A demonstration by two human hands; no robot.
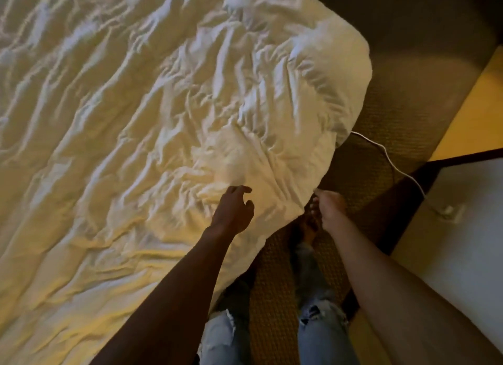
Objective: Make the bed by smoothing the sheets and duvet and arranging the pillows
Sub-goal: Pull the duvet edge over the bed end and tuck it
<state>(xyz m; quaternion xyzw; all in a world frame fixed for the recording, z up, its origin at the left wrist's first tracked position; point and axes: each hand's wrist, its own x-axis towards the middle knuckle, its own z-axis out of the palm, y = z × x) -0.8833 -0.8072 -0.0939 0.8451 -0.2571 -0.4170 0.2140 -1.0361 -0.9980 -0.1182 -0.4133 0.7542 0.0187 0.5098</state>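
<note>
A white, heavily wrinkled duvet [141,114] covers the bed and fills the left and middle of the head view. Its corner hangs over the bed's right side toward the floor. My left hand [234,209] hovers just above the duvet near that edge, fingers spread and curled, holding nothing. My right hand [330,205] is closed on the duvet's lower edge, pinching the fabric beside the bed. No pillows are in view.
Brown woven carpet [381,125] runs along the bed's right side, where my legs in torn jeans [318,326] stand. A white cable [392,160] trails from under the duvet to a white-topped bedside unit [462,228] at right.
</note>
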